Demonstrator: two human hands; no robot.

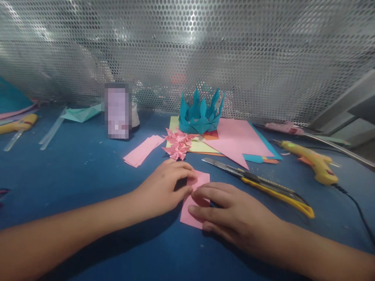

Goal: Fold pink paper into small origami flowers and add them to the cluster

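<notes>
Fingers [205,212] apart, left hand [164,181] and right hand [244,214] on pink paper [191,218], pressure hard to judge.

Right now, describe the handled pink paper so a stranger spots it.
On the blue table, find the spiky pink cluster. Nearer the viewer lies the pink paper, partly under the left hand and right hand. Unlike the fanned pink strips, it is being touched.

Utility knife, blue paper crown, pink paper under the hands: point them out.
Utility knife [260,181], head view: middle of its body.
Blue paper crown [202,113], head view: front side.
Pink paper [192,201], head view: exposed middle.
</notes>
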